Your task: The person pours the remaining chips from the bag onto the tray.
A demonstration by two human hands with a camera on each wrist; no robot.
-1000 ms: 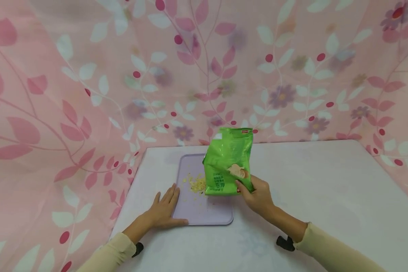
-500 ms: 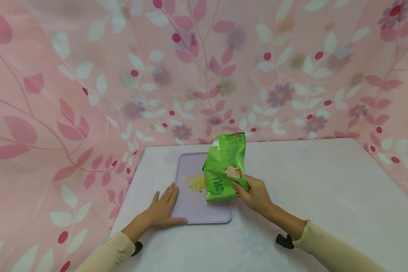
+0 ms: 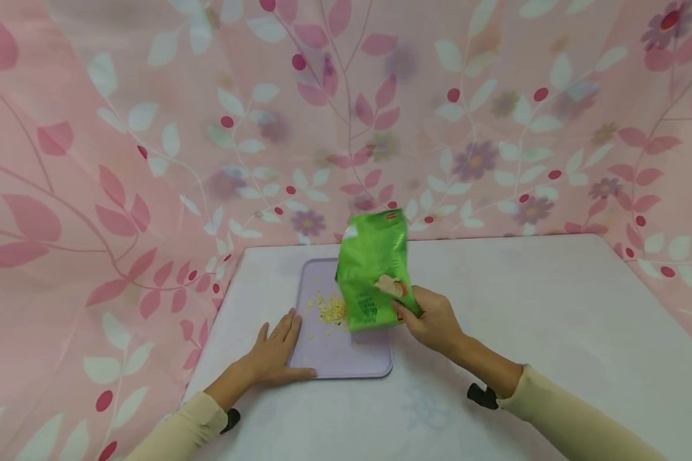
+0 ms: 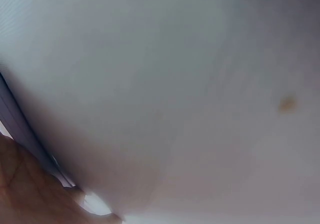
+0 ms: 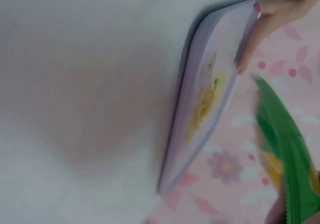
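Observation:
A green snack bag is held over the purple tray by my right hand, which pinches its lower right corner between thumb and fingers. Yellow crumbs lie on the tray, partly covered by the bag in the head view. My left hand rests with spread, straight fingers at the tray's left edge and near corner. In the right wrist view the bag hangs apart from the tray and its crumbs. The left wrist view shows mostly blurred pale surface and part of the hand.
The tray lies on a white-covered table. A pink floral curtain rises behind the table and along its sides. Dark straps sit at both wrists.
The right hand has carried the bag slightly to the left; the bag dipped, then rose again. The left hand stays in place at the tray's edge.

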